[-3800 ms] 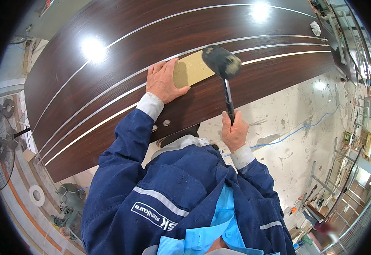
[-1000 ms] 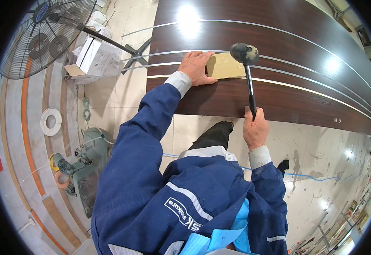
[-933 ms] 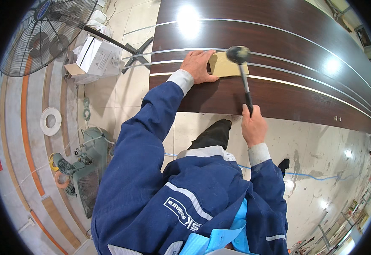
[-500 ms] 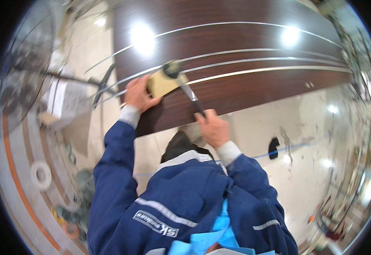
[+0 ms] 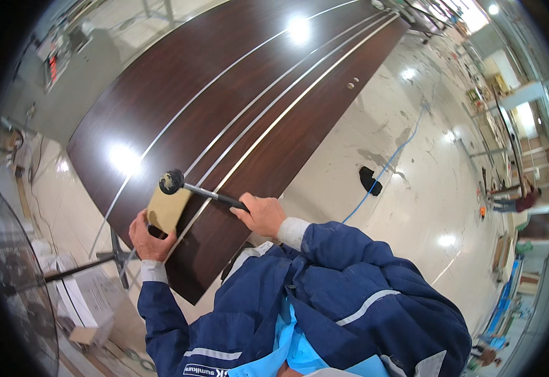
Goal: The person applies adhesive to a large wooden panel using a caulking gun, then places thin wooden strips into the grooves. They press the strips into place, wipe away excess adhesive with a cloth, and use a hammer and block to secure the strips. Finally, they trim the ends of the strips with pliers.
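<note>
The right hand [image 5: 263, 213] grips a mallet [image 5: 173, 181], its head on a tan wooden block [image 5: 166, 208]. The left hand [image 5: 149, 237] pins that block onto the dark door panel [image 5: 237, 81] near its end edge, over the metal strips [image 5: 268, 103]. A fan stand [image 5: 80, 267] crowds the left; open floor [image 5: 413, 188] lies right.

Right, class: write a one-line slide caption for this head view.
Left hand steadies a wood block on a dark panel; right hand holds a mallet on it.

Worker's in a dark navy work jacket [image 5: 350, 295], long sleeves, thin grey-white reflective stripes across the sleeves and back. Pale ribbed cuffs stick out at both wrists. Light blue panel runs down the front. Small white lettering patch low on the left side. Both hands bare, no gloves.
</note>
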A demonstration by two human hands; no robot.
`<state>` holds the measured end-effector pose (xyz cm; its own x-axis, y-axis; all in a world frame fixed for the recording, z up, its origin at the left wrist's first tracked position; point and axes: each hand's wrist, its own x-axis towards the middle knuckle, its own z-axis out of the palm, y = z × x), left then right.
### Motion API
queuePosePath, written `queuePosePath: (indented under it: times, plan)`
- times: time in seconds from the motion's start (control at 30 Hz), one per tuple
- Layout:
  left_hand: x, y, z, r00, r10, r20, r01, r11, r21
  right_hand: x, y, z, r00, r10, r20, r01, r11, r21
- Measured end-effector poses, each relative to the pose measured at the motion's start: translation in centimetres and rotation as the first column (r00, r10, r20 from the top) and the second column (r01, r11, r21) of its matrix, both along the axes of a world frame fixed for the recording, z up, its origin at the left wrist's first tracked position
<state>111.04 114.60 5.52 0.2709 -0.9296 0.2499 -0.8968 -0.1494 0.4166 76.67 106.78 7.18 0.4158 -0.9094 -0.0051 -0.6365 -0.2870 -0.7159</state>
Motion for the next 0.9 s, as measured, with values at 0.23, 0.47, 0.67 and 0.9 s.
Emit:
queuePosePath:
  times: [0.23,0.47,0.67,0.9]
  plan:
    - [3.8,-10.4,-1.6,0.962,0.227,0.15,-0.237,0.97,0.055,3.9,-8.9,-2.2,0.97,-0.232,-0.074,0.224,0.97,-0.097]
    - [-10.5,-20.6,-1.0,0.97,-0.209,-0.126,0.202,0.977,-0.067,1.1,-10.1,-4.1,0.988,-0.15,0.025,0.152,0.956,-0.25]
    - [-29.8,-28.4,-3.0,0.906,-0.421,0.035,0.394,0.871,0.294,-15.5,-13.2,-5.4,0.999,0.045,0.016,-0.037,0.941,-0.337]
    - [-44.6,-40.3,-3.5,0.951,-0.258,0.17,0.173,0.901,0.399,-43.6,-13.6,-5.4,0.84,-0.54,0.055,0.543,0.833,-0.107]
